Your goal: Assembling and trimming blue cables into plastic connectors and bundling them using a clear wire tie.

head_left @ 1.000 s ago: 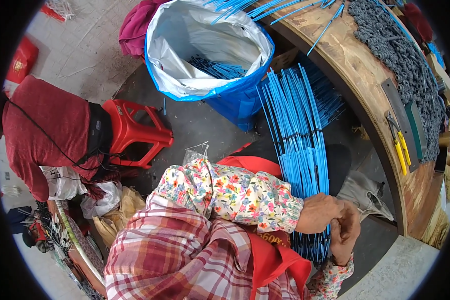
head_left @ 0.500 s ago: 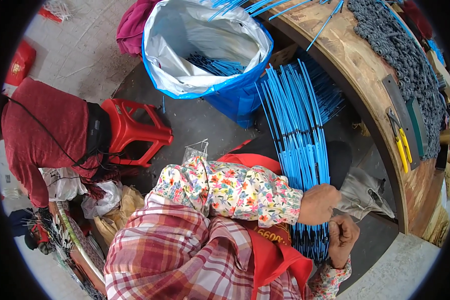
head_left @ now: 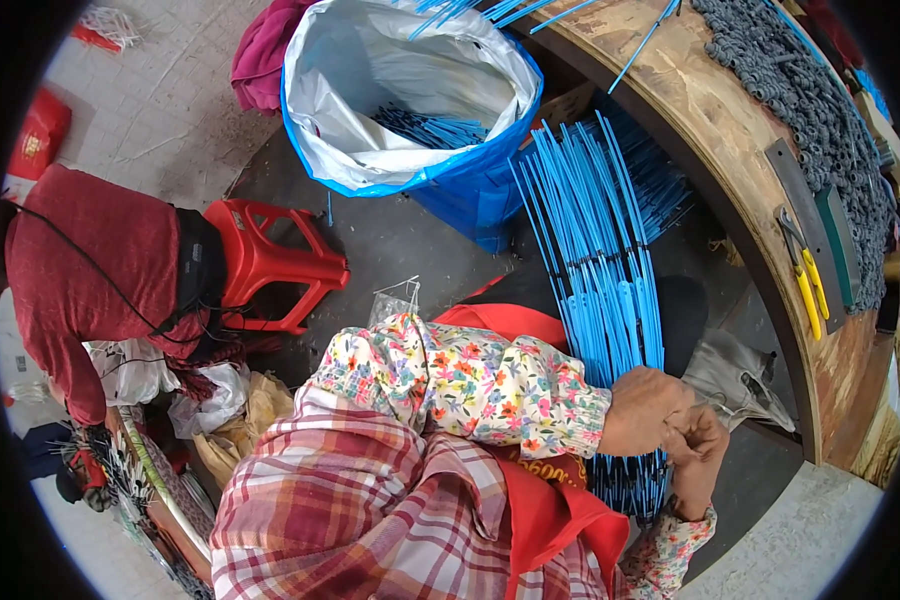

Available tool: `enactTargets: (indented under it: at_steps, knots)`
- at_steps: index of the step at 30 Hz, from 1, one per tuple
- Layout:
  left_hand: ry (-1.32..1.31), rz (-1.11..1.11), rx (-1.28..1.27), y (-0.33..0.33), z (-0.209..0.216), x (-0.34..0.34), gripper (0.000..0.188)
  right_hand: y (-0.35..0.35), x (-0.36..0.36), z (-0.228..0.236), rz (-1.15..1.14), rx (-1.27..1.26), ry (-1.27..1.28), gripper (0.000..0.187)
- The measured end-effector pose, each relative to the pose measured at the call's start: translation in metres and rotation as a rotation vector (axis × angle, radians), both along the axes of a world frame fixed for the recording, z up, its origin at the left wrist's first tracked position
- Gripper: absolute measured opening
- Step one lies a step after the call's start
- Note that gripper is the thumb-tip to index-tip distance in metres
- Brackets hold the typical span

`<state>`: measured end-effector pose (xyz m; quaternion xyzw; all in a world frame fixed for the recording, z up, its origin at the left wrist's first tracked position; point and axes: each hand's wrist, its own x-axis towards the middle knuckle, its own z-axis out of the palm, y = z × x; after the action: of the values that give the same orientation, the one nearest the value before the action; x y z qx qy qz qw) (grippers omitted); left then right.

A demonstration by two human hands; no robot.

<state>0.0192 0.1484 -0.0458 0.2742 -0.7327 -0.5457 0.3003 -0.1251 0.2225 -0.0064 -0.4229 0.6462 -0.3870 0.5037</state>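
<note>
A broad bundle of long, thin blue plastic strips (head_left: 600,270) with dark bands lies across my lap, its far ends fanned out. Over the bundle's near part, my left hand (head_left: 644,412) reaches in from the left in a floral sleeve, its fingers curled closed. My right hand (head_left: 698,446) comes up from the lower right and meets the left one, its fingers and thumb pinched together. Whatever lies between the fingers is hidden or too small to make out. Below both hands the darker near ends of the strips (head_left: 628,485) show.
A blue sack (head_left: 480,200) with a white lining holds more strips. On the curved wooden table (head_left: 745,130) are yellow-handled pliers (head_left: 808,285) and a heap of grey coiled parts (head_left: 810,130). A person in red (head_left: 100,260) bends beside a red stool (head_left: 280,265) at left.
My right hand has moved up and slightly right, and it now touches my left hand. The left hand has shifted a little; the bundle stays in place.
</note>
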Motion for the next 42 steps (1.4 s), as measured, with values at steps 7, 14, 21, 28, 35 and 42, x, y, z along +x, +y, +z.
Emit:
enactTargets:
  at_steps: [7, 14, 21, 28, 35, 42]
  knots:
    - [0.003, -0.024, -0.197, -0.001, 0.011, -0.002, 0.025, -0.016, -0.01, -0.008, 0.089, 0.018, -0.184, 0.009]
    - [0.078, -0.039, -0.365, -0.007, 0.001, -0.01, 0.033, -0.011, -0.01, -0.028, 0.048, -0.169, -0.073, 0.011]
    - [0.065, 0.072, -0.646, -0.005, -0.004, -0.013, 0.025, 0.001, -0.019, -0.018, 0.039, -0.13, 0.015, 0.011]
    - [0.151, 0.191, -0.829, -0.009, -0.01, -0.007, 0.012, -0.007, -0.018, -0.021, 0.038, -0.129, -0.072, 0.011]
    - [0.184, 0.143, -0.797, -0.01, -0.012, -0.002, 0.013, -0.015, -0.017, -0.025, 0.161, -0.311, 0.161, 0.007]
    - [0.272, 0.083, -0.687, -0.012, -0.008, -0.003, 0.012, -0.02, -0.01, -0.016, 0.144, -0.448, 0.337, 0.009]
